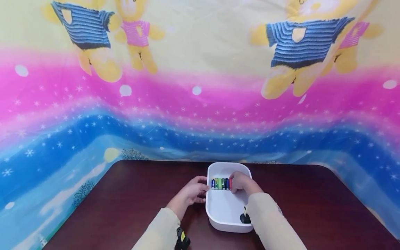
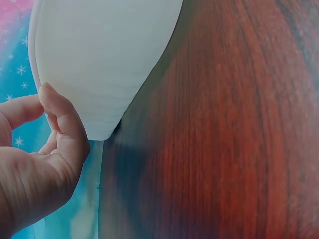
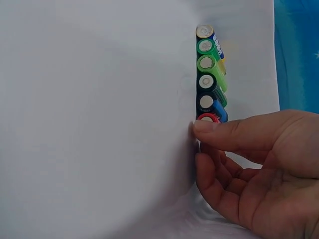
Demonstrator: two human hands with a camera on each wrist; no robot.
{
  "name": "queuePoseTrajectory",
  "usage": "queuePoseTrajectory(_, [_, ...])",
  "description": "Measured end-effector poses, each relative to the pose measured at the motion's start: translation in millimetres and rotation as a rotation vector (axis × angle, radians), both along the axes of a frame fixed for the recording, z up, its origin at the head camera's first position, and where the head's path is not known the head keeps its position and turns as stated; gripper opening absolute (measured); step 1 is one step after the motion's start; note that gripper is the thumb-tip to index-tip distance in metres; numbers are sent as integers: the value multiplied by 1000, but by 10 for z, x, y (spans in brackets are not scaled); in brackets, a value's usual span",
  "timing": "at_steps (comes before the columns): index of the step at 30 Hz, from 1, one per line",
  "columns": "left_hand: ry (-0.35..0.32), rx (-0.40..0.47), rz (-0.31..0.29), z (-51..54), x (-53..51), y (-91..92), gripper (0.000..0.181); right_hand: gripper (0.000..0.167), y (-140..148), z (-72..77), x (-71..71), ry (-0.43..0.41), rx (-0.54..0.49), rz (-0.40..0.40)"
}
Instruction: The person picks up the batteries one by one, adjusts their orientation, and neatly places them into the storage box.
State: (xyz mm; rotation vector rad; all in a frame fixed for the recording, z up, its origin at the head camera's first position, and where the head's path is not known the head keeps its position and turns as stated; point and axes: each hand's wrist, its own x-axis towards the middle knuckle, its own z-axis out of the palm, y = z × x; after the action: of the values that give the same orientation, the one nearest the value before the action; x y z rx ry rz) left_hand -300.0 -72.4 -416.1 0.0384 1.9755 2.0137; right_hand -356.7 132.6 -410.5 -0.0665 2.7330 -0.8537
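A white plastic tray (image 1: pixel 229 208) with rounded corners and raised walls stands on the table. Inside it, toward its far end, several batteries (image 1: pixel 219 184) lie side by side in a row, coloured blue, green, black and red. At the row's right end my right hand (image 1: pixel 242 183) holds the red battery (image 3: pixel 209 118); the thumb lies over its near end and partly hides it. My left hand (image 1: pixel 193 191) is at the tray's left side, with fingertips touching the rim. In the left wrist view, its thumb (image 2: pixel 65 112) rests against the wall's edge.
The dark reddish wooden table (image 1: pixel 150 194) extends to both sides of the tray. Behind and around it hangs a colourful cloth (image 1: pixel 200 104) printed with bears and snowflakes. Black wrist devices (image 1: pixel 182 239) sit at the cuffs.
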Motion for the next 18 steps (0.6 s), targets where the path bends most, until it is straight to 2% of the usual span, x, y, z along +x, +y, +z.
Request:
queuePoseTrajectory(4, [13, 10, -16, 26, -10, 5, 45, 54, 9, 12, -20, 7, 3, -6])
queuePoseTrajectory(9, [-14, 5, -10, -5, -39, 39, 48, 54, 42, -11, -25, 7, -2, -5])
queuePoseTrajectory(18, [-11, -8, -15, -9, -56, 98, 50, 55, 95, -23, -36, 0, 8, -13])
